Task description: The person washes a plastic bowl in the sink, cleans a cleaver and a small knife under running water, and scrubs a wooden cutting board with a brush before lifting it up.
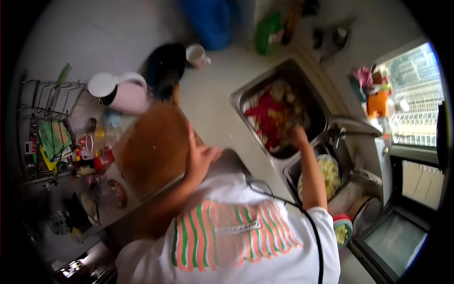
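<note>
My left hand (200, 160) is over the right edge of a brown wooden cutting board (152, 146), its fingers stretched apart and nothing in them. My right hand (297, 137) reaches into the near right part of a metal sink (309, 87); motion smears its fingers, so what they hold, if anything, cannot be seen. Beneath and beside it lie a bright pinkish-red thing (268, 116), perhaps a cloth or bag, and mixed pale and yellow scraps (283, 92). Under my right forearm, a smaller basin holds a round container of pale yellow-green cut pieces (328, 173).
A faucet (354, 124) extends over the divider between the basins. Behind the board stand a pink kettle (128, 97), a dark object (165, 66) and a white mug (196, 56). Jars and a wire rack (52, 99) crowd the left. A green bottle (268, 34) stands behind the sink.
</note>
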